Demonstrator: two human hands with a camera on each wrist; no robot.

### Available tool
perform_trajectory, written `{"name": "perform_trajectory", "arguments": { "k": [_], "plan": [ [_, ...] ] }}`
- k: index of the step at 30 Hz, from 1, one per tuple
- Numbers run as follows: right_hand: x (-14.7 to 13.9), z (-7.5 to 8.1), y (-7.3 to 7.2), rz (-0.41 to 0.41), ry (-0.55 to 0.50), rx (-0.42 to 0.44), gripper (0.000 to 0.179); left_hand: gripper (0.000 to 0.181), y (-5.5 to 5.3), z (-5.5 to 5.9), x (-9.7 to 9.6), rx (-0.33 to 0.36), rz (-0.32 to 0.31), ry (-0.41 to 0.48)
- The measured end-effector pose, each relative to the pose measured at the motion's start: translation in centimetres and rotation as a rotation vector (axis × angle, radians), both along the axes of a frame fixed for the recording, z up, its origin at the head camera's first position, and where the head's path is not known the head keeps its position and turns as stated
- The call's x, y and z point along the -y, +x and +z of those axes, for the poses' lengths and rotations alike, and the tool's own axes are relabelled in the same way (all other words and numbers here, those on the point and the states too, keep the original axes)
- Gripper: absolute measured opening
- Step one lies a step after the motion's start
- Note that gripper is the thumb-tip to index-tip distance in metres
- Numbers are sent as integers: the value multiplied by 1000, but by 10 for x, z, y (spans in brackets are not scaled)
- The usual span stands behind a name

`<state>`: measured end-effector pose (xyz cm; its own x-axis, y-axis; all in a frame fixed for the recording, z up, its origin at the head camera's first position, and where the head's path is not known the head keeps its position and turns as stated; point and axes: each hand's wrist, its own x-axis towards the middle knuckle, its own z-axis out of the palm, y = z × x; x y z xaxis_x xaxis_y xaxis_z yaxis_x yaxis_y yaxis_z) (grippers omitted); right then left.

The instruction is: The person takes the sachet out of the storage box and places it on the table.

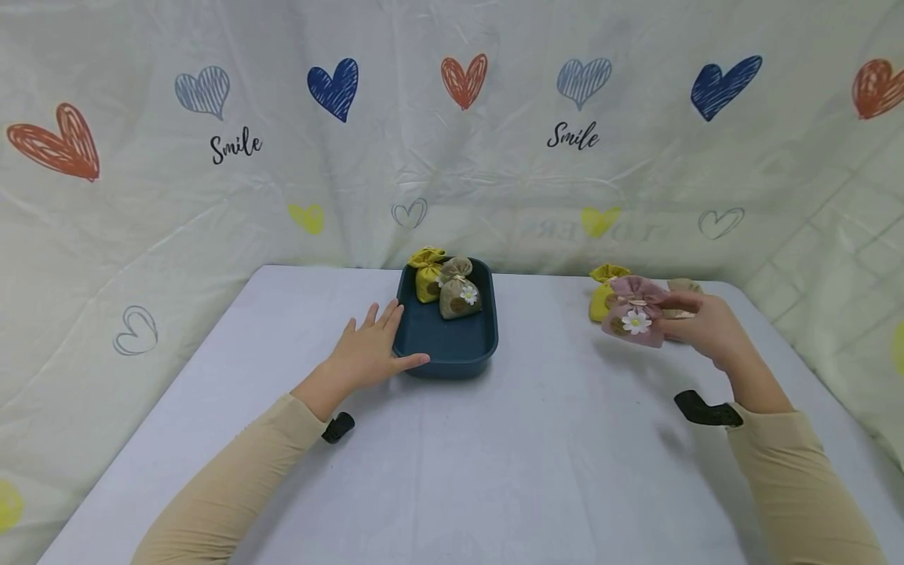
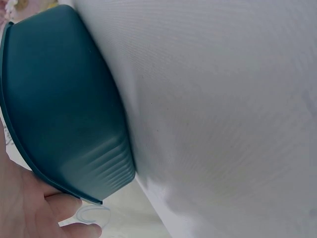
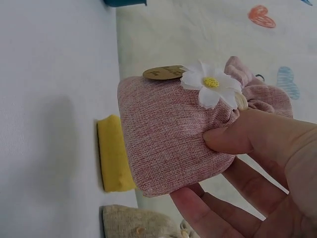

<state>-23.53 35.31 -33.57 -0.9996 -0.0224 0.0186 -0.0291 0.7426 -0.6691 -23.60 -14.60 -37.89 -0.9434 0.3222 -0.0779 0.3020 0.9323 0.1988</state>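
A pink cloth pouch (image 1: 631,318) with a white daisy and a round brown tag is held above the table by my right hand (image 1: 706,322), thumb on one side and fingers on the other. In the right wrist view the pouch (image 3: 168,134) hangs clear of the surface. My left hand (image 1: 367,349) rests with spread, straight fingers against the left rim of a dark teal tray (image 1: 452,353). Inside that tray, at its far end, stand a yellow pouch (image 1: 427,281) and a beige pouch (image 1: 459,298) with a daisy.
Behind the pink pouch, another yellow pouch (image 1: 600,302) and another beige pouch (image 1: 683,285), partly hidden, stand on the white table (image 1: 494,455) near its back right. A pale curtain (image 1: 452,157) printed with hearts hangs along the table's back edge.
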Motion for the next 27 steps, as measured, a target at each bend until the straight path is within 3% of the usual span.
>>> {"name": "perform_trajectory", "arguments": {
  "k": [14,21,27],
  "plan": [
    [-29,-1,6,19,-11,69,63,111,-2,-1,1,-3,-3,0],
    [-48,-4,8,21,-9,31,61,110,-1,0,1,3,-3,0],
    [-58,-2,13,27,18,50,59,110,0,1,0,14,2,-2]
  ]
}}
